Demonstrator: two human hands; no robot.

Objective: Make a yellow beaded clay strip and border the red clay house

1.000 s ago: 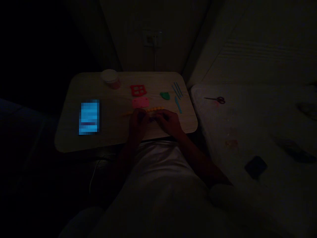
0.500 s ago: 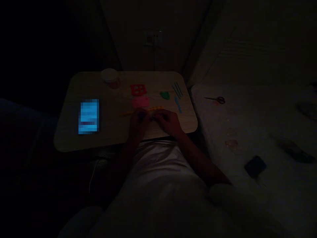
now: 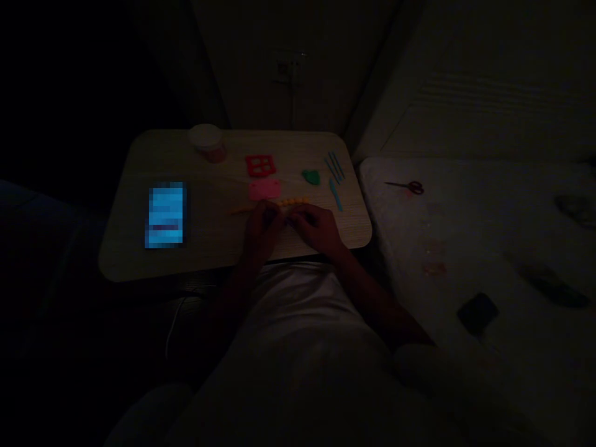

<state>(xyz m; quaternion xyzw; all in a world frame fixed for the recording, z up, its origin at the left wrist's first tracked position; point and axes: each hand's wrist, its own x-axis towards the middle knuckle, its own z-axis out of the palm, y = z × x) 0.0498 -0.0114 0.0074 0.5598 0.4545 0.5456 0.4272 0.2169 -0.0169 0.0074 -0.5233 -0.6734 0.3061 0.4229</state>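
In dim light, my left hand [image 3: 261, 228] and my right hand [image 3: 316, 226] meet over the near side of a small wooden table [image 3: 209, 248]. The fingers of both are curled, and their tips come together; whatever they pinch is too dark to make out. Just beyond them lies a row of orange lumps [image 3: 294, 202], with a thin orange strand [image 3: 239, 211] reaching out left of my left hand. Farther back sit a pink flat piece [image 3: 264, 189], a red frame with square openings [image 3: 261, 166] and a green lump [image 3: 311, 177].
A glowing, blurred screen [image 3: 165, 214] lies at the table's left, and a tub [image 3: 207, 143] stands behind it. Thin blue sticks [image 3: 334, 167] and a blue knife-like tool [image 3: 335, 195] lie at the right. Scissors [image 3: 407, 186] and a dark object [image 3: 478, 313] rest on the pale surface beyond.
The view has shifted very slightly. Both hands stay together in nearly the same place, with only small finger movement; the things on the table lie as before.
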